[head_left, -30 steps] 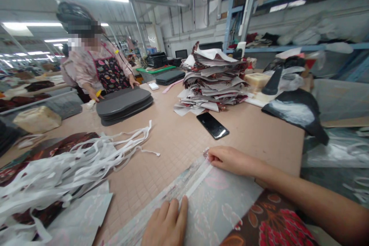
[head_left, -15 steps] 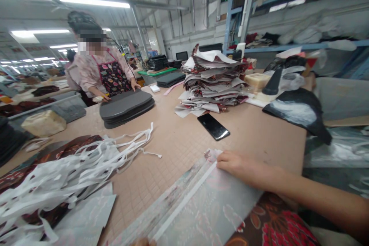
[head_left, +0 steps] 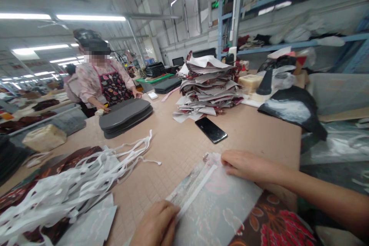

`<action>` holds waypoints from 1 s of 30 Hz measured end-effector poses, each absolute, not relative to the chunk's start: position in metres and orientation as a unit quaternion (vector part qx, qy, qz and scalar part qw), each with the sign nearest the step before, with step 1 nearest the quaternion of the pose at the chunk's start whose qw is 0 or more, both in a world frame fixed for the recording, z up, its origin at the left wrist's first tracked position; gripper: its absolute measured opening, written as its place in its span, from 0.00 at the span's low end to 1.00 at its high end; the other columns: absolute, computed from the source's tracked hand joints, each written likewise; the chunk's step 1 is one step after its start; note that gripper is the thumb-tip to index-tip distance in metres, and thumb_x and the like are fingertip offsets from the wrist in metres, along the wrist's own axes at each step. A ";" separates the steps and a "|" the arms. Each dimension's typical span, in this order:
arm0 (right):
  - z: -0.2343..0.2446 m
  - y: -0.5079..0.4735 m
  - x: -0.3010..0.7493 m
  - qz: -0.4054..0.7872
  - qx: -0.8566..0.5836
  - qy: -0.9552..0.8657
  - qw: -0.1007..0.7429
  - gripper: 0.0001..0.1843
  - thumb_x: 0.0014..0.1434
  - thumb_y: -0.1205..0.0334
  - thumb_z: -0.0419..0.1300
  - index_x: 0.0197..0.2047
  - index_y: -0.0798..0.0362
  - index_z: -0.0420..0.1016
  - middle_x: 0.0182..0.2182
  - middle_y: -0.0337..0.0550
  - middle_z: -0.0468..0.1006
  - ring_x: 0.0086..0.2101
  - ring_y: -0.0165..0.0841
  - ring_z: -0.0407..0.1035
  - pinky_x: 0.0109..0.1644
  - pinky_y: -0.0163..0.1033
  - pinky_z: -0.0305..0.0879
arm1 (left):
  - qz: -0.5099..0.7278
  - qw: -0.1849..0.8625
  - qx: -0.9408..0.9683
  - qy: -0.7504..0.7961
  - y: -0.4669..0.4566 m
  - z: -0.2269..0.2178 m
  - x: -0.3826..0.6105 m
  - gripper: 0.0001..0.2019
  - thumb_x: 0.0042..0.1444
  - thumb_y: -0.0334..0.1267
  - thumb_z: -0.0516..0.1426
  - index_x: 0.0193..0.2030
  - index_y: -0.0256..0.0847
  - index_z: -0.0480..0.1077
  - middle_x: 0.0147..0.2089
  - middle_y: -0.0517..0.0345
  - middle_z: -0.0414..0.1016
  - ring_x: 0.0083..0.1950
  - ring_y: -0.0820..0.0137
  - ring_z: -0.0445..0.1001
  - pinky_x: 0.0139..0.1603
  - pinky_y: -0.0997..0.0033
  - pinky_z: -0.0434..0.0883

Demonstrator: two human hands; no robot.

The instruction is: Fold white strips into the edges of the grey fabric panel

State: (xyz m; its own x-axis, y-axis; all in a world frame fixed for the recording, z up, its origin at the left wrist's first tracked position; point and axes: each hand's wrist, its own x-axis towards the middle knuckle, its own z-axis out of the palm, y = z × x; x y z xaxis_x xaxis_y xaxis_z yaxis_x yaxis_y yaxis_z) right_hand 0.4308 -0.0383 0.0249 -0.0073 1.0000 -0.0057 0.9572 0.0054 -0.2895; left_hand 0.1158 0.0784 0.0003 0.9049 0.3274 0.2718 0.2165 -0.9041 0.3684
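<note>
A pale floral fabric piece (head_left: 219, 207) lies reverse side up on the table's near edge, with a white tape strip (head_left: 198, 188) running along its left border. My right hand (head_left: 245, 165) rests on the far corner of the piece, fingers pressed together on the fabric. My left hand (head_left: 157, 225) is at the near end of the strip, fingers curled and pinching the strip's end. Red and brown flowered cloth (head_left: 273, 226) shows under the piece at the lower right.
A black phone (head_left: 211, 130) lies beyond my right hand. A tall stack of fabric pieces (head_left: 206, 84) stands behind it. White strips (head_left: 75, 177) are heaped at left. A co-worker (head_left: 100, 80) handles grey foam pads (head_left: 125, 113). Black sheet (head_left: 294, 111) and shelving at right.
My left hand dropped out of view, then came back at the strip's near end with fingers curled on it. My right hand slid slightly right along the fabric's far corner.
</note>
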 end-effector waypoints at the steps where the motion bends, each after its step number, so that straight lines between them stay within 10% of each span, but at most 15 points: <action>1: 0.023 -0.037 0.431 0.104 -0.691 -0.708 0.101 0.01 0.56 0.69 0.57 0.34 0.56 0.69 0.33 0.44 0.73 0.33 0.36 0.66 0.36 0.38 0.59 | 0.150 0.177 0.962 0.140 0.078 0.002 0.126 0.12 0.60 0.31 0.49 0.46 0.46 0.68 0.41 0.58 0.73 0.41 0.73 0.73 0.43 0.77 0.72; 13: 0.030 -0.054 0.427 0.127 -0.697 -0.680 0.186 0.04 0.62 0.65 0.49 0.34 0.53 0.62 0.28 0.40 0.72 0.28 0.32 0.66 0.30 0.36 0.55 | 0.131 0.260 0.934 0.208 0.071 0.016 0.206 0.13 0.62 0.38 0.49 0.49 0.36 0.68 0.45 0.49 0.70 0.47 0.63 0.68 0.50 0.60 0.66; 30: 0.015 -0.040 0.420 0.002 -0.703 -0.700 0.129 0.05 0.55 0.72 0.53 0.32 0.57 0.69 0.30 0.46 0.72 0.31 0.35 0.65 0.34 0.37 0.58 | 0.107 0.260 0.917 0.285 0.076 0.008 0.241 0.06 0.55 0.35 0.55 0.38 0.37 0.70 0.35 0.56 0.69 0.39 0.66 0.68 0.41 0.68 0.63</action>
State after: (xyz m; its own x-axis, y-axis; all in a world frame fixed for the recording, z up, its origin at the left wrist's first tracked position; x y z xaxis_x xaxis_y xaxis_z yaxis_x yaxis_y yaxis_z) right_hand 0.4196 -0.0398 0.0154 0.0211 0.9839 0.1775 0.9830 0.0119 -0.1833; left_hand 0.2405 0.0759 0.0078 0.8151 0.5773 0.0485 0.4662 -0.7032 0.5368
